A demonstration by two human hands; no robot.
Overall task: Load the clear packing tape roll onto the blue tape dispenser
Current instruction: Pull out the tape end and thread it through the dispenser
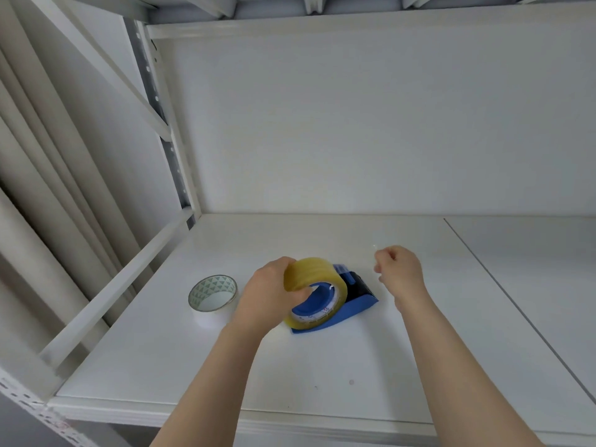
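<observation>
the left hand is gripping the tape roll, fingers curled over its far rim and thumb reaching into the core, holding it on the blue hub of the dispenser. the right hand is hovering at 3 o'clock from the roll, fingers pinched together; whether it is pinching the free end of the clear tape cannot be told, though a faint glint is showing just beside the fingertips. the roll is sitting on the dispenser near the middle of the shelf, the cutter end pointing toward 3 o'clock. a second roll is lying flat at 9 o'clock, apart from the left hand. step in hand, as judged: seating the roll and drawing out its end. the next move is probably calling for leading the tape across the cutter while the left hand is steadying the roll.
</observation>
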